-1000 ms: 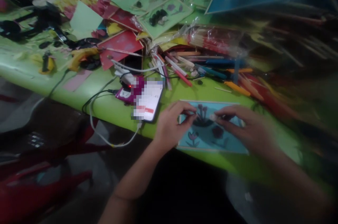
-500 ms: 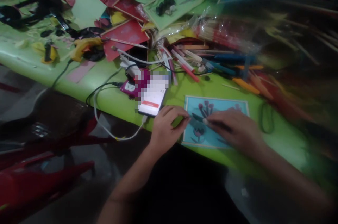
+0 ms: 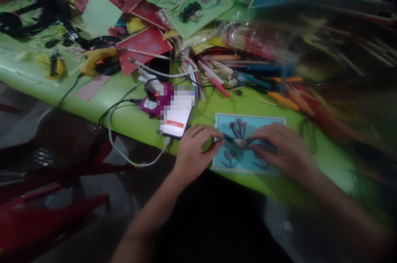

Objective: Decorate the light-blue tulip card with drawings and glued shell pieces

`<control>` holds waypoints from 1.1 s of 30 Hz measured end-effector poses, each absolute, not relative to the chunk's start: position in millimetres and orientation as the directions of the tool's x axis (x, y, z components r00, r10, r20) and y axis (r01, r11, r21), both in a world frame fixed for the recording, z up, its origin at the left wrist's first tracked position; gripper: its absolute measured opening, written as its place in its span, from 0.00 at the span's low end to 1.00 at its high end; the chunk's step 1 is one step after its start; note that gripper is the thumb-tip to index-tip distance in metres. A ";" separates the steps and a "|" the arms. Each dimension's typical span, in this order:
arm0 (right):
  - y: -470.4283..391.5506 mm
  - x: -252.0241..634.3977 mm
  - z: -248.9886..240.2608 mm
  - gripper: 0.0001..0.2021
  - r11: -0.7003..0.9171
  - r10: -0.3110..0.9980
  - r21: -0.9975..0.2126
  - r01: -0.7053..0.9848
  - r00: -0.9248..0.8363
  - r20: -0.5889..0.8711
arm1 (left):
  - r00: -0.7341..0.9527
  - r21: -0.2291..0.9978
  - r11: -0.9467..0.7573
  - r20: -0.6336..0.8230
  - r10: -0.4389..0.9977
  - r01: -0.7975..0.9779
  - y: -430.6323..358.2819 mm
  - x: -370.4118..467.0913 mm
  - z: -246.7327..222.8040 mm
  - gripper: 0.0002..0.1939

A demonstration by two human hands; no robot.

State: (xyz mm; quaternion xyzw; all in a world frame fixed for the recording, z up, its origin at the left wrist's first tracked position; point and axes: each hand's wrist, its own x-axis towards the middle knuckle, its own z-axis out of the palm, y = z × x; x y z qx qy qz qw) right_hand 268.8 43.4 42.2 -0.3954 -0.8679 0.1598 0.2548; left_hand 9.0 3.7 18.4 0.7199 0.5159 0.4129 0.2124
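A light-blue card point(image 3: 219, 159) edged with pale thin sticks lies on the green tabletop. Dark red flowers on stems point(image 3: 238, 127) stand out on its upper part, and a tulip shape point(image 3: 230, 155) decorates its lower left. Over the card's middle is a small pale lump point(image 3: 240, 143) with a dark leaf-like strip on each side. My left hand point(image 3: 197, 147) pinches the tip of the left strip between thumb and finger. From the other side, my right hand point(image 3: 283, 149) has its fingers closed around the right strip, partly hiding it and the card's right half.
Left of the card, a phone point(image 3: 177, 120) on a charging cable leans by a purple power socket point(image 3: 151, 106). Behind lie markers point(image 3: 214, 77), orange-handled tools point(image 3: 283, 99), a red card point(image 3: 144, 48) and a green card point(image 3: 214, 10). A yellow glue gun point(image 3: 96, 58) sits farther left.
My right hand has shifted slightly right, away from my left fingers, and the pale lump now shows between the two hands. The view has moved a little.
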 end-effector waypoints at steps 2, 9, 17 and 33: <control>43.6 272.2 43.5 0.05 0.620 0.783 -0.470 0.628 -0.524 0.334 | 0.197 0.697 -0.415 0.374 0.906 0.584 5.9 11.7 22.6 0.04; 45.6 287.5 50.6 0.03 0.525 0.840 -0.479 0.703 -0.338 0.424 | 0.421 0.534 -0.514 0.296 0.857 0.671 18.8 29.6 29.1 0.09; 49.2 279.8 60.0 0.05 0.593 0.793 -0.467 0.656 -0.374 0.481 | 0.530 0.337 -0.597 0.276 0.802 0.728 26.8 38.7 30.9 0.09; -41.1 427.6 50.6 0.12 -0.196 0.848 -0.348 0.917 0.337 0.410 | 0.352 0.797 -0.444 0.312 0.883 0.409 55.0 36.0 45.6 0.07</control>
